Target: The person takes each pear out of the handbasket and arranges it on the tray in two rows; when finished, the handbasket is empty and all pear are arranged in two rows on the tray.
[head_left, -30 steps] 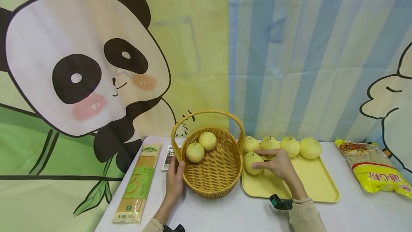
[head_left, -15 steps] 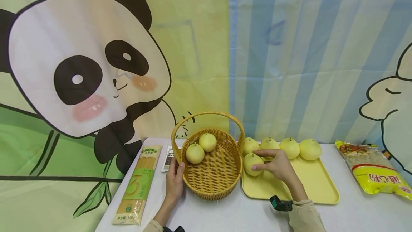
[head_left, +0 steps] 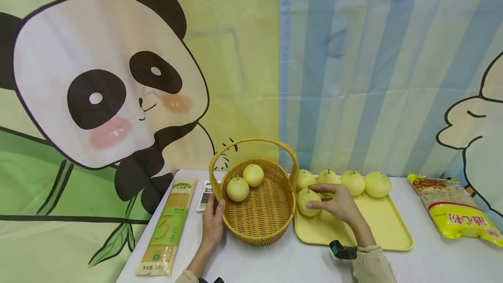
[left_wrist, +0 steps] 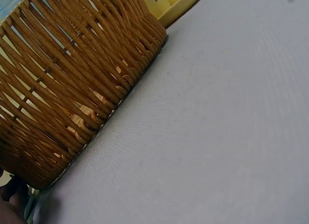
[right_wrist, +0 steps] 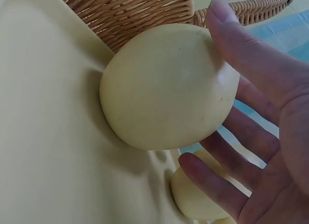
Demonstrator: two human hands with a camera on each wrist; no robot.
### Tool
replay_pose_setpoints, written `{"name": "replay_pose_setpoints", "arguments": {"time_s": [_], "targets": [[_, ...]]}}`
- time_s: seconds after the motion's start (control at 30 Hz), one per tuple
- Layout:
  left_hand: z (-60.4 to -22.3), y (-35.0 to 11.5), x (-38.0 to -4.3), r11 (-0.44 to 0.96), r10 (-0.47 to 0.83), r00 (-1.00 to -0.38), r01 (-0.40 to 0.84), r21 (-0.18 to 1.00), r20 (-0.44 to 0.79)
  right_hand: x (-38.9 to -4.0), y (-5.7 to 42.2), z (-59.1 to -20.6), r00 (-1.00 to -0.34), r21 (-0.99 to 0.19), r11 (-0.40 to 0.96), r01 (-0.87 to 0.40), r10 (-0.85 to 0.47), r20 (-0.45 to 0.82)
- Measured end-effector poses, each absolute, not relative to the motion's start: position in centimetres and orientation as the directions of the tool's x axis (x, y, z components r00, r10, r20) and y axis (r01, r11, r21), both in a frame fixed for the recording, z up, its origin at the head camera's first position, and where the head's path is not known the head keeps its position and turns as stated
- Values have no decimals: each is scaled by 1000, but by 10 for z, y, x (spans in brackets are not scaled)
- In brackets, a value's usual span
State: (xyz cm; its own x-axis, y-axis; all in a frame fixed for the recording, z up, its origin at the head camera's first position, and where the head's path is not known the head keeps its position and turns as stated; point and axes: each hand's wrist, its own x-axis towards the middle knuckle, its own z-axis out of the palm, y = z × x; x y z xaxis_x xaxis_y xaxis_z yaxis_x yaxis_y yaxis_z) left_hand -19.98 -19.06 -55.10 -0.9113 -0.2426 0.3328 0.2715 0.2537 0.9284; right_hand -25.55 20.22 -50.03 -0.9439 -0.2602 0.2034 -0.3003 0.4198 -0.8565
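Observation:
A woven wicker basket (head_left: 261, 217) with a tall arched handle stands on the table, two yellow-green pears (head_left: 238, 189) inside it toward the back left. My left hand (head_left: 213, 224) grips the basket's left side, thumb at the rim; its fingers are mostly hidden behind the weave. To the right lies a yellow tray (head_left: 387, 232). On the tray's left end, my right hand (head_left: 337, 203) holds a pear (head_left: 305, 202) between thumb and fingers. The right wrist view shows that pear (right_wrist: 164, 89) close to the tray surface, with the thumb on one side and the fingers behind.
Several more pears (head_left: 353, 182) line the tray's back edge. A long pack of spaghetti (head_left: 167, 226) lies left of the basket, with a small white packet (head_left: 205, 195) between them. At the far right is a yellow bag of pasta (head_left: 457, 211). A printed curtain (head_left: 243, 56) hangs behind the table.
The head view has tilted slightly upward, so everything sits a little lower. Both hands keep the same hold on the basket and the pear.

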Motion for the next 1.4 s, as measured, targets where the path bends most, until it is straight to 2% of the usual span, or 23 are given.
{"name": "replay_pose_setpoints", "arguments": {"time_s": [0.2, 0.47, 0.6, 0.73, 0.93, 1.13, 1.4], "targets": [[-551, -190, -199, 250, -238, -912, 274, 929, 334, -253, 198, -493, -937, -831, 445, -334, -252, 242], [-551, -190, -199, 245, -242, -911, 276, 929, 334, -242, 184, -468, -899, -750, 502, -431, -171, 402], [-551, -191, -199, 254, -243, -913, 265, 930, 327, -235, 173, -454, -893, -776, 449, -442, -142, 427], [-551, -192, -200, 252, -247, -912, 267, 930, 328, -227, 157, -441, -895, -827, 342, -447, -188, 406], [-551, -191, -200, 245, -240, -906, 290, 925, 348, -221, 126, -431, -869, -874, 208, -440, -342, 357], [-551, -191, -200, 221, -240, -906, 298, 929, 348, -235, 89, -425, -847, -898, 195, -393, -457, 271], [-549, -190, -199, 233, -256, -903, 288, 929, 344, -267, 44, -429, -837, -934, 170, -314, -515, 187]]}}
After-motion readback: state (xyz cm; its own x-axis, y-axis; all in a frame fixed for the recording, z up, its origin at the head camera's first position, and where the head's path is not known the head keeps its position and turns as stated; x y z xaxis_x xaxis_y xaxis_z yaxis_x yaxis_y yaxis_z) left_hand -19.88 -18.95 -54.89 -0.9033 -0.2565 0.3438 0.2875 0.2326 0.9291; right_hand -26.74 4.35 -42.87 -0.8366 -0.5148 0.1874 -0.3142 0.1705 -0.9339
